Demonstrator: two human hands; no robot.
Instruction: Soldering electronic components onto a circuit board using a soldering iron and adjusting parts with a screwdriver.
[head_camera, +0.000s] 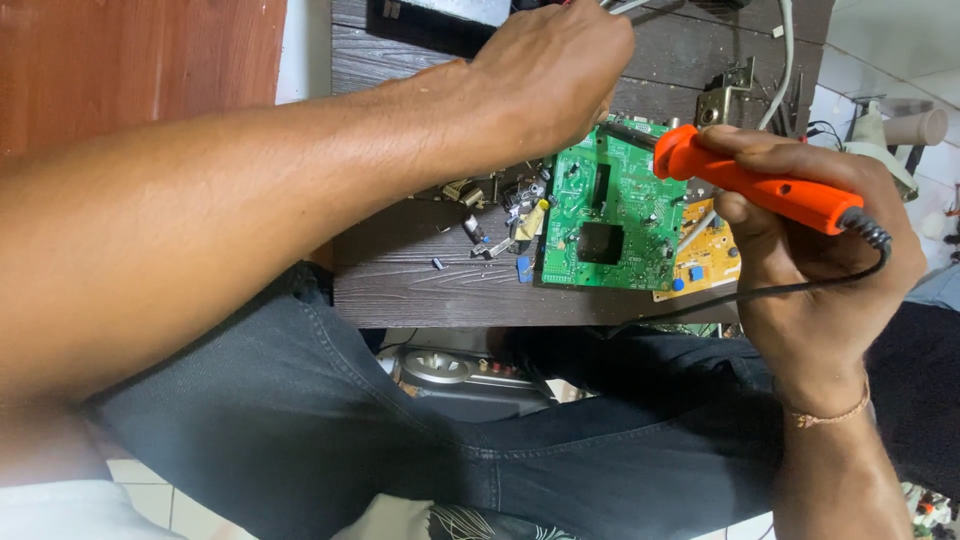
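head view, right hand (800, 240) gripping orange soldering iron (760, 185), left hand (550, 70) grip unclear, green circuit board (610, 210)

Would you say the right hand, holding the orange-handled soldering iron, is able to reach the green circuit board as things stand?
Probably yes: the right hand holds the orange-handled soldering iron beside the green circuit board, nothing between; the left hand sits above.

Left hand (555, 75) curled, forearm stretched across; right hand (810, 250) fisted, wrist bent upward, both hands apart.

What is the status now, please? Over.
Right hand grips orange soldering iron. Left hand over green circuit board. Loose parts beside board.
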